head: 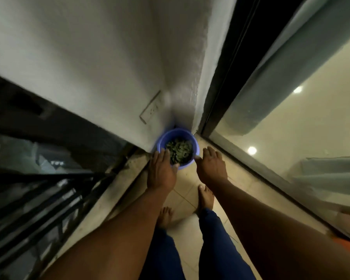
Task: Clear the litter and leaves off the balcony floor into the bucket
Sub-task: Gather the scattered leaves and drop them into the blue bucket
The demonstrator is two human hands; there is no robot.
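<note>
A blue-violet bucket [185, 136] stands on the floor in the corner between the white wall and the door frame, and holds a heap of dry green leaves [179, 151]. My left hand [162, 170] lies palm down over the bucket's near left rim, fingers fairly straight, thumb reaching across the rim. My right hand [211, 164] hovers at the bucket's right side with its fingers spread and the thumb touching the rim. Neither hand holds any litter.
My bare feet [205, 197] stand on beige floor tiles [182, 201] just behind the bucket. A dark metal railing [49, 207] and a concrete kerb [117, 178] run along the left. A glass sliding door [281, 128] with a dark frame bounds the right.
</note>
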